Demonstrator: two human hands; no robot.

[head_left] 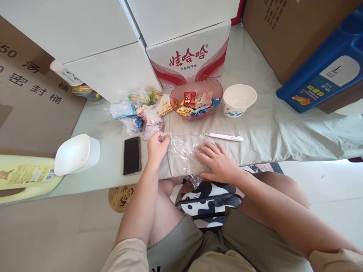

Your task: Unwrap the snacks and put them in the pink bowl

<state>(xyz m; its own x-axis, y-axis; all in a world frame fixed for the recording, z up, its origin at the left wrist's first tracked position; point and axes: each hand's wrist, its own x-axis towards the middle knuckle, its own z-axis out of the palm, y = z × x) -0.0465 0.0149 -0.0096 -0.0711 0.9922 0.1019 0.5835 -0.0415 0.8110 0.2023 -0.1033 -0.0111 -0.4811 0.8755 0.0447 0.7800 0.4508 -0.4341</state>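
Note:
A clear plastic bag [183, 149] lies crumpled on the cloth-covered bench and hangs partly over its front edge. My left hand [158, 147] is closed on the bag's left end, fingers pinched together. Spread flat over the right side of the bag is my right hand [217, 162], fingers apart. Just beyond it rests a white utility knife [224, 136], blade end to the left. Behind my left hand sits a heap of wrapped snack packets [138, 111]. A pink see-through bowl [210, 85] holds several small packets, including a red one [190, 98].
A paper tub [239, 99] stands right of the bowl. To the left lie a phone [132, 155], a white plastic container [77, 154] and a yellow jug [25, 177]. White cartons [190, 56] line the back; a blue jug [323, 71] leans at right.

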